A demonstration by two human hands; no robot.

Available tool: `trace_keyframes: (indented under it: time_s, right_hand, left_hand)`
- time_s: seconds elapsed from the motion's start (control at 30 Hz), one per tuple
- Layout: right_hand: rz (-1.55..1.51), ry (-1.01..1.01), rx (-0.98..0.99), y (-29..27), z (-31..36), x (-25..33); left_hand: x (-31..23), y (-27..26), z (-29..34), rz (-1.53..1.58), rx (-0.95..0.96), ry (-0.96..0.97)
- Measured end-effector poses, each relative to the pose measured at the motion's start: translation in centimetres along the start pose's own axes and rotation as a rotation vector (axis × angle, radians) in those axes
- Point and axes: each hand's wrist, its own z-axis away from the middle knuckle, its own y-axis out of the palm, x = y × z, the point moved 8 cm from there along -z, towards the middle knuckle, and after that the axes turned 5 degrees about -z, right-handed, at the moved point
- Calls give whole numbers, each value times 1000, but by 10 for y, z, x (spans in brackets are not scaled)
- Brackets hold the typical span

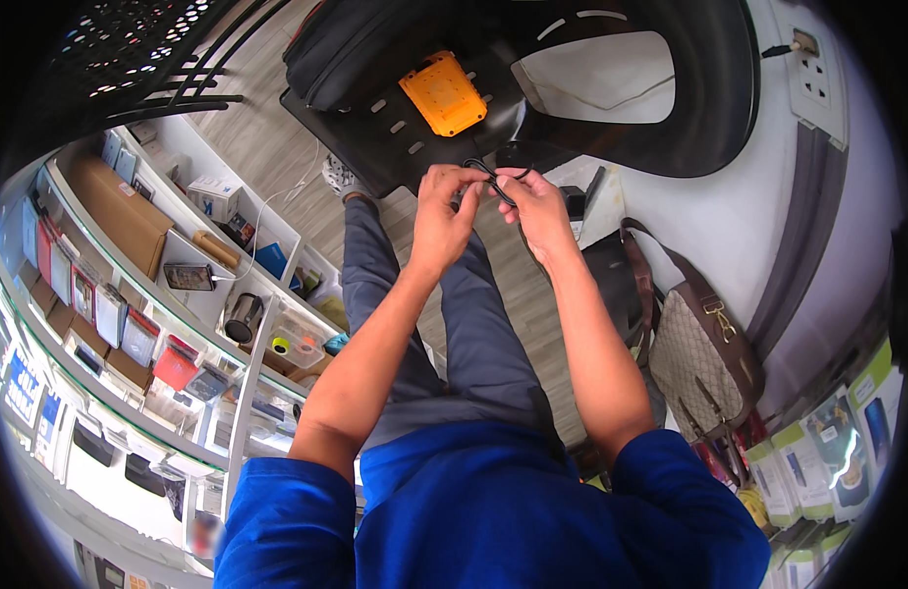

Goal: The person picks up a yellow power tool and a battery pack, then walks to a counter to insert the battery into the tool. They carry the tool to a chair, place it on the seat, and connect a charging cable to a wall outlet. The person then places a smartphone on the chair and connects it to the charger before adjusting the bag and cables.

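Observation:
A looped black cable is held between my two hands, just past my knees. My left hand is closed, its thumb and fingers pinching the cable from the left side. From the right, my right hand grips the same loops with curled fingers. Beyond my hands, an orange box-shaped device lies on the seat of a black plastic chair. Where the cable's ends lead is hard to make out.
Glass display shelves with boxes and phone cases curve along the left. A patterned brown bag hangs at the right, near packaged goods. A wall socket with a plug sits at upper right. Black metal racks stand upper left.

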Motion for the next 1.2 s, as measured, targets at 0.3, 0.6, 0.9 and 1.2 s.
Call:
trace_keyframes:
  time_s: [0.3,0.6,0.9,1.2]
  right_hand:
    - [544,-397,-107,2,12,5]
    - [77,87,32,-12,-5,-31]
    - [202,20,74,-13,-9,-25]
    - [761,-327,-38,-3,6,-9]
  left_hand:
    - [71,60,49,846,341,-1181]
    - [12,20,8,-174,216,88]
    - [56,28,-10,-82,572,-154]
    - [105,54,25,355,827,-1150]
